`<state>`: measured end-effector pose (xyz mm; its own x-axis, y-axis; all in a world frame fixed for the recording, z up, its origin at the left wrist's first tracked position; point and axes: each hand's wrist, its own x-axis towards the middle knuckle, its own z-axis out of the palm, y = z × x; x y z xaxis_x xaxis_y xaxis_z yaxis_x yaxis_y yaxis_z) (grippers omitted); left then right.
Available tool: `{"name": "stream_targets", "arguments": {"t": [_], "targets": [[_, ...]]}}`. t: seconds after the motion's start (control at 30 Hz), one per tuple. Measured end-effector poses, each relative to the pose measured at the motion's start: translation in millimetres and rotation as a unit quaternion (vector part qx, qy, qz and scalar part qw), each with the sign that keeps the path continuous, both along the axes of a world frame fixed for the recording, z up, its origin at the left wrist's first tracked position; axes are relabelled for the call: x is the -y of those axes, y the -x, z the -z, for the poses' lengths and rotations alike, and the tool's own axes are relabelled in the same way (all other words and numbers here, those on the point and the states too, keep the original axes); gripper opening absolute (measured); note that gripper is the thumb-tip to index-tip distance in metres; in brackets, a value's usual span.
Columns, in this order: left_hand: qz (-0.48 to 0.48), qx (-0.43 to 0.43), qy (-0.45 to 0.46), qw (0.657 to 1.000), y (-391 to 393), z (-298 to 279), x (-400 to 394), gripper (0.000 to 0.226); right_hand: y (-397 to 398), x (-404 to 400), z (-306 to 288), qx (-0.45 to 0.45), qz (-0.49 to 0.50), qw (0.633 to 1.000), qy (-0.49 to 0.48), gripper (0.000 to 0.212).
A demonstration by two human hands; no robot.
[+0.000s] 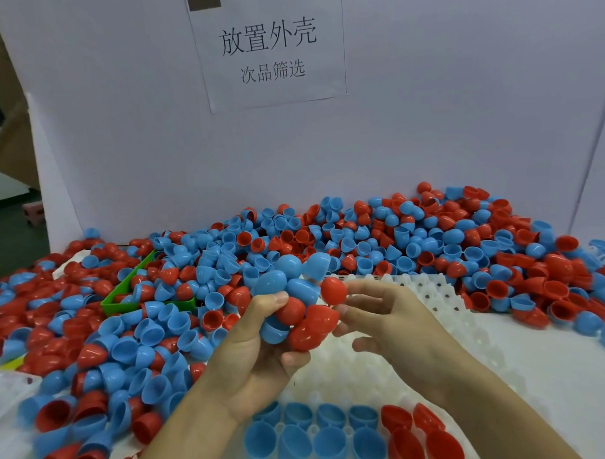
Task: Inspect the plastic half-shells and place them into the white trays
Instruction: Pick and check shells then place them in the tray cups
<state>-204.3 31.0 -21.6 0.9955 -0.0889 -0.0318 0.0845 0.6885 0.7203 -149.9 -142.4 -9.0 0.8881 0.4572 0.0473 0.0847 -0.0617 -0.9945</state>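
White tray (439, 302) holds blue half-shells (331, 439) and red half-shells (420, 439).

White backboard (435, 113), taped paper sign (269, 46), cardboard box (9, 140) at left

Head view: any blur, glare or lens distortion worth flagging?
Head view: even, soft lighting; wide-angle bending shows in the backboard's edges; the paper sign reads sharp; near tray shells and the pile's left edge look soft; no strong glare.
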Motion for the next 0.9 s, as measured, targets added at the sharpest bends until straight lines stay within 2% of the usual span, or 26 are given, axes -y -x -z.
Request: {"name": "stream_targets", "arguments": {"t": [0.07, 0.17, 0.3, 0.47, 0.67, 0.9], "targets": [[0.0, 0.011, -0.003, 1.0, 1, -1, 0, 0.04, 0, 0, 0, -0.032, -0.004, 0.999, -0.034, 0.014], [-0.013, -0.002, -0.002, 1.0, 1, 0, 1, 0.027, 1, 0, 0, -0.062, -0.018, 0.996, -0.065, 0.011], [-0.029, -0.022, -0.018, 0.999, 0, 0, 3, 0.01, 2, 0, 1, -0.071, -0.017, 0.994, -0.08, 0.019], [-0.05, -0.032, -0.032, 0.998, -1, 0, 4, 0.024, 2, 0, 1, -0.081, -0.014, 0.991, -0.101, 0.017], [-0.092, -0.051, -0.035, 0.994, -4, -1, 1, 0.018, -5, 12, -2, -0.074, 0.024, 0.986, -0.144, 0.015], [-0.123, -0.054, -0.018, 0.991, -5, -1, -4, 0.015, -17, 39, -10, -0.135, 0.057, 0.96, -0.24, 0.021]]}}
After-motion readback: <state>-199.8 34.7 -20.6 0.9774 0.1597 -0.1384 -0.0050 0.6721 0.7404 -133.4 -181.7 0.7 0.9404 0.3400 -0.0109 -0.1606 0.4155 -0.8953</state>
